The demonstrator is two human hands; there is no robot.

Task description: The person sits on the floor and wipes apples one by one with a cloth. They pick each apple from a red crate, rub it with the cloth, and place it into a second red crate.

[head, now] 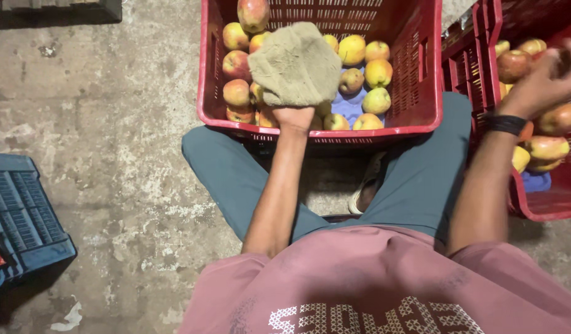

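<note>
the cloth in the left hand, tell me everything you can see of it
The cloth is a dull olive-tan rag that looks like soft, napped towelling. It is bunched into a rounded, puffy lump with folds along its lower edge. It is draped over the left hand so that the fingers are hidden and only the wrist shows below it. It is held above the apples in the red crate in front of the person. Whether it touches the fruit under it cannot be told.

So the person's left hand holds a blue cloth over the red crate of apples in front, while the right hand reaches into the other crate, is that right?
Not quite: the cloth is beige, not blue, as the head view shows. The left hand does hold it over the front red crate of apples, while the right hand reaches into the other crate.
</note>
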